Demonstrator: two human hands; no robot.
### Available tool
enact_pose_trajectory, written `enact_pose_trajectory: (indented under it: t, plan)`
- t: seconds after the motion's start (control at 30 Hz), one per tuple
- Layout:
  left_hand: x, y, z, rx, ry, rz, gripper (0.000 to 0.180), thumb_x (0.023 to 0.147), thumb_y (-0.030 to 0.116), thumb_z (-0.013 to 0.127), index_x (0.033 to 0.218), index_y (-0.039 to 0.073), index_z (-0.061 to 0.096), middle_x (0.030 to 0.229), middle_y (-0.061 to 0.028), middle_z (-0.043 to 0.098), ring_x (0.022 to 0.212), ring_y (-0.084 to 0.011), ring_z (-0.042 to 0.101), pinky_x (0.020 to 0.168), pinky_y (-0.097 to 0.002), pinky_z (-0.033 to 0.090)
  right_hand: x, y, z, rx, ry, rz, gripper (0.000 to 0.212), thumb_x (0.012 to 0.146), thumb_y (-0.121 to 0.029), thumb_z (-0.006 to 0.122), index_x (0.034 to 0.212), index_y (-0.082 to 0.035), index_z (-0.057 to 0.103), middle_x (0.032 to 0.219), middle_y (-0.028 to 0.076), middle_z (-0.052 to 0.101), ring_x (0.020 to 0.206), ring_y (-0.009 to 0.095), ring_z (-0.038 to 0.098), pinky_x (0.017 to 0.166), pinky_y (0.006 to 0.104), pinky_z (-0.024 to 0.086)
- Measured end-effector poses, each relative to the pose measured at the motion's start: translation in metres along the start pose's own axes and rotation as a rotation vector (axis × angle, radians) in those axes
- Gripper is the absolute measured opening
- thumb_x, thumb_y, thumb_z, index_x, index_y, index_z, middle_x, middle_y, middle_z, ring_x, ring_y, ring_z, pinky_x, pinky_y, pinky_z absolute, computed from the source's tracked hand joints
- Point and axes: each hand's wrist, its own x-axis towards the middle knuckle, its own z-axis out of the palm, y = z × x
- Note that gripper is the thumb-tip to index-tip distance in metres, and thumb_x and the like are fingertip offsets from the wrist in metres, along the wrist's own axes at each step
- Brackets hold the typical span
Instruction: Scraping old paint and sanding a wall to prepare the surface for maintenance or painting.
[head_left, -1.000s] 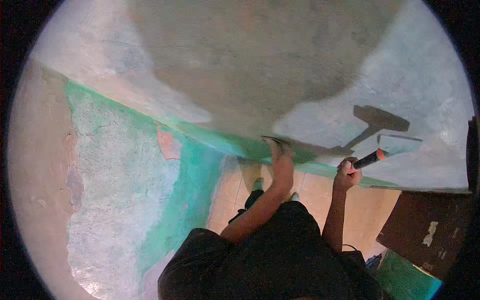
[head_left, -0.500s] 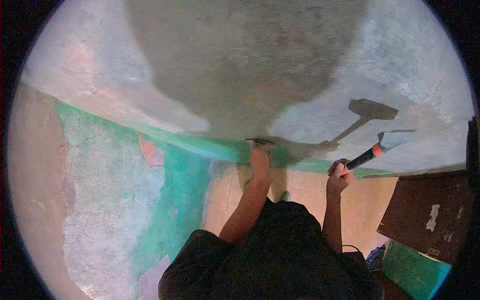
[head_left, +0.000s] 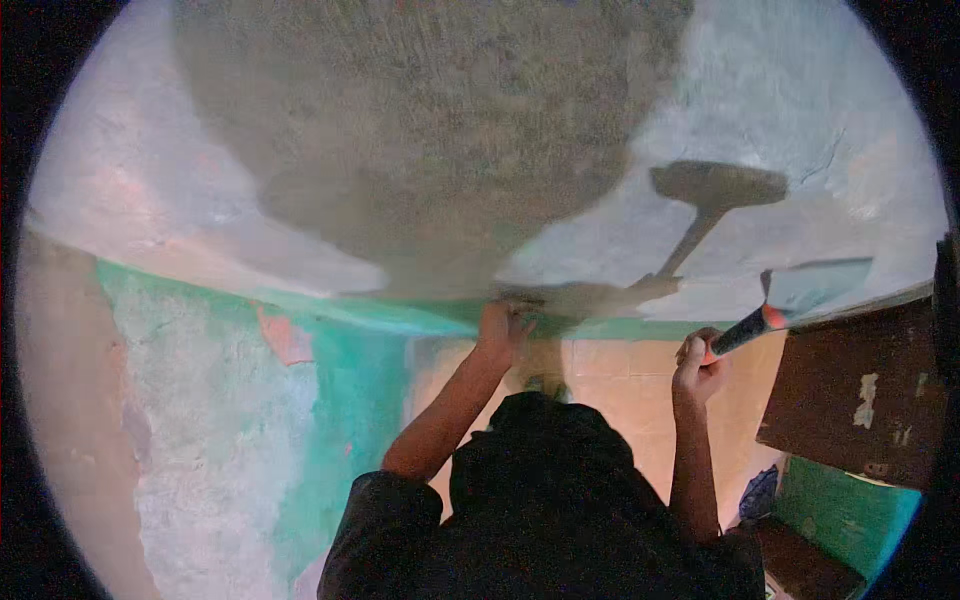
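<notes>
My right hand [head_left: 701,368] is wrapped round the handle of a wide-bladed scraper [head_left: 745,334]. The handle is black with orange bands, and its broad pale metal blade [head_left: 822,284] points up and to the right, apart from the wall as far as I can tell. Against the lower part of the wall [head_left: 590,262], my left hand [head_left: 503,328] has its fingers bent in and pressed to the surface. A thin dark edge shows at its fingertips in the shadow, but what it holds there is hidden. Patchy grey-white covers the wall above a green band [head_left: 385,312].
On the left, a side wall [head_left: 215,400] has worn green and white paint with a pinkish bare patch [head_left: 285,335]. Orange floor tiles [head_left: 610,390] lie below. At right are a dark brown panel [head_left: 840,400] and a green surface [head_left: 840,510]. My shadow falls on the wall.
My left hand has shifted slightly left and a little lower in view. My right hand and the scraper have moved right and a little lower. My shadow has slid left.
</notes>
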Motion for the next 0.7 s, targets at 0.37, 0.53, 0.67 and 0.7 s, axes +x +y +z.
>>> enact_pose_trajectory:
  t: [0.37,0.53,0.67,0.7]
  plan:
    - [-0.024,-0.038,0.035,-0.826,-0.331,-0.100,0.015,0.084,0.009,0.045,0.094,-0.002,0.050,0.104,-0.0181,0.051,0.109,-0.0345,0.051,0.102,-0.0564,0.040,-0.015,0.012,0.032,-0.030,0.109,0.091,0.018,0.094,-0.020,0.057,0.090,-0.004,0.049,0.068,0.000,0.048,0.053,0.008,0.044,0.049,0.0218,0.037]
    - [-0.026,-0.045,0.055,-0.621,0.158,-0.173,0.017,0.081,0.008,0.049,0.093,-0.003,0.050,0.107,-0.0178,0.051,0.115,-0.0344,0.048,0.103,-0.0551,0.040,-0.020,0.024,0.042,0.025,0.170,0.082,0.028,0.088,-0.021,0.063,0.072,-0.005,0.047,0.061,0.002,0.051,0.052,0.010,0.050,0.049,0.0246,0.041]
    - [-0.060,-0.010,0.103,-0.581,-0.087,-0.083,0.020,0.080,0.006,0.051,0.098,-0.004,0.051,0.111,-0.0173,0.050,0.117,-0.0329,0.047,0.105,-0.0526,0.038,-0.029,0.039,0.028,0.083,0.166,0.167,0.030,0.090,-0.025,0.061,0.074,-0.002,0.051,0.058,0.002,0.050,0.051,0.012,0.050,0.049,0.0253,0.042]
    - [-0.052,-0.017,0.095,-0.586,-0.080,-0.071,0.020,0.080,0.006,0.051,0.098,-0.004,0.051,0.111,-0.0173,0.050,0.117,-0.0329,0.047,0.105,-0.0526,0.038,-0.026,0.039,0.030,0.059,0.176,0.156,0.030,0.091,-0.025,0.060,0.074,-0.002,0.051,0.058,0.003,0.050,0.050,0.012,0.050,0.048,0.0255,0.041]
